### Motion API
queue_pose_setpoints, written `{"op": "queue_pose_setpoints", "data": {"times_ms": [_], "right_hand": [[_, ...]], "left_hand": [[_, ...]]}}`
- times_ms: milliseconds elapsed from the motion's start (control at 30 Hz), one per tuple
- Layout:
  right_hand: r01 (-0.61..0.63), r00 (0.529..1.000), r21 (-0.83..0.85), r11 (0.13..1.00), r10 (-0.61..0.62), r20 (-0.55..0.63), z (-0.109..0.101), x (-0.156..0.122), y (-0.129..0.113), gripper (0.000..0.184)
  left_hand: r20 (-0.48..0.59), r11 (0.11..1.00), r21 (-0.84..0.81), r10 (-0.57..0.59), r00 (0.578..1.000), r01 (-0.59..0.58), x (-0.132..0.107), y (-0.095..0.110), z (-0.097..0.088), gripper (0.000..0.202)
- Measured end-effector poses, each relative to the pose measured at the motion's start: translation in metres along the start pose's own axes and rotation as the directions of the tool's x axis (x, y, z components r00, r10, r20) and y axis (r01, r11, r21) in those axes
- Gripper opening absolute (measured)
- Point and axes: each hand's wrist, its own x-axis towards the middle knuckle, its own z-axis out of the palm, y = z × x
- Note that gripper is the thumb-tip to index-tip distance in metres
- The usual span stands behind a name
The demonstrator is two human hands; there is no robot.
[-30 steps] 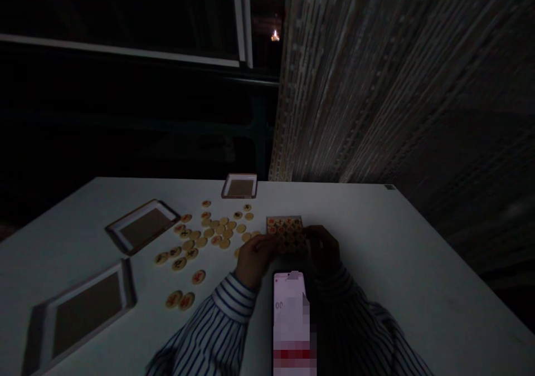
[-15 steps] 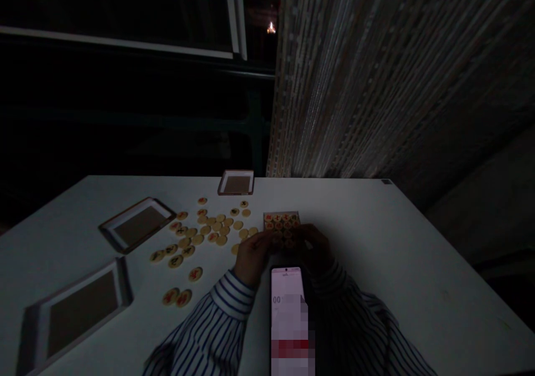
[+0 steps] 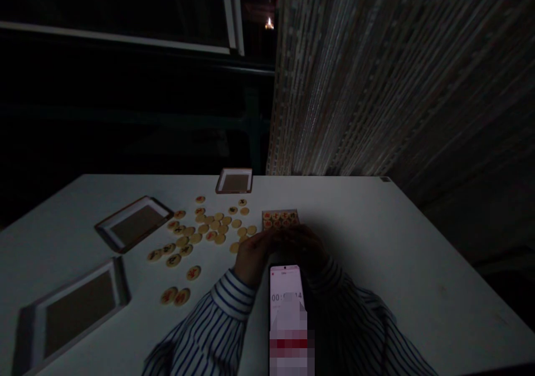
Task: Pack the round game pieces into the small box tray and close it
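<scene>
A small square box [image 3: 264, 220] of Chinese chess pieces stands in front of me, with red-lettered pieces [image 3: 281, 218] in rows at its far side. My left hand [image 3: 253, 255] reaches over its near left part, fingers bent inward. From the right, my right hand [image 3: 308, 249] covers the near right part, its fingers drawn together in deep shadow. The two hands meet above the box and hide its near rows. Both look closed; whatever the fingertips hold is hidden. Left of the box, loose round pieces [image 3: 211, 235] lie scattered, some with red or black characters showing, others plain.
A lit phone [image 3: 285, 284] with a timer lies between my forearms. Three shallow trays stand on the white table [image 3: 376, 264]: a far one [image 3: 234, 193], a middle-left one [image 3: 119, 250] and a near-left one [image 3: 31, 331]. A string curtain [image 3: 326, 86] hangs behind.
My hands have come together over the box, covering rows that showed between them before. My right hand has shifted left. The scattered pieces stay where they were; the view has tilted slightly.
</scene>
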Motion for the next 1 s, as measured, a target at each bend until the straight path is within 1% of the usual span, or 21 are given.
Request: {"op": "queue_pose_setpoints", "data": {"times_ms": [100, 167, 267, 333, 400, 467, 533, 600, 700, 833, 1000], "right_hand": [[-0.009, 1.0, 0.039, 0.999, 0.009, -0.005, 0.001, -0.002, 0.003, 0.019], [-0.034, 0.999, 0.034, 0.999, 0.033, 0.007, 0.001, -0.004, 0.005, 0.018], [0.005, 0.998, -0.037, 0.999, -0.003, 0.057, -0.001, -0.005, 0.007, 0.018], [0.021, 0.997, -0.055, 0.998, -0.017, 0.078, -0.002, -0.005, 0.007, 0.018], [-0.008, 0.997, -0.031, 0.999, 0.01, 0.081, -0.002, -0.005, 0.006, 0.017], [-0.059, 0.997, 0.009, 0.998, 0.058, 0.057, -0.001, -0.004, 0.004, 0.016], [-0.095, 0.995, 0.045, 0.994, 0.094, 0.027, -0.001, -0.003, 0.001, 0.017], [-0.105, 0.994, 0.059, 0.993, 0.105, 0.015, -0.002, -0.002, 0.0, 0.018], [-0.084, 0.996, 0.05, 0.995, 0.083, 0.024, -0.004, -0.001, 0.0, 0.017], [-0.048, 0.998, 0.036, 0.998, 0.046, 0.051, -0.005, -0.001, 0.002, 0.019], [-0.028, 0.996, 0.046, 0.999, 0.024, 0.083, -0.008, 0.004, 0.001, 0.015]], "left_hand": [[0.066, 0.994, -0.083, -0.064, 0.996, 0.07, -0.001, -0.003, 0.001, 0.029], [0.098, 0.986, -0.14, -0.082, 0.992, 0.095, 0.0, -0.006, 0.001, 0.028], [0.088, 0.978, -0.179, -0.098, 0.991, 0.112, 0.003, -0.012, 0.0, 0.027], [0.081, 0.976, -0.179, -0.107, 0.991, 0.12, 0.004, -0.014, -0.001, 0.03], [0.088, 0.977, -0.179, -0.104, 0.991, 0.119, 0.004, -0.015, -0.002, 0.031], [0.089, 0.977, -0.179, -0.099, 0.991, 0.114, 0.004, -0.014, -0.003, 0.031], [0.087, 0.981, -0.163, -0.093, 0.992, 0.106, 0.003, -0.013, -0.003, 0.031], [0.082, 0.986, -0.136, -0.082, 0.993, 0.093, 0.003, -0.011, -0.003, 0.032], [0.071, 0.995, -0.083, -0.049, 0.996, 0.055, 0.002, -0.007, -0.002, 0.032], [0.035, 0.999, 0.046, 0.005, 0.999, -0.007, -0.001, 0.001, -0.001, 0.026], [0.01, 0.993, 0.112, 0.033, 0.999, -0.033, -0.001, 0.001, -0.002, 0.024]]}}
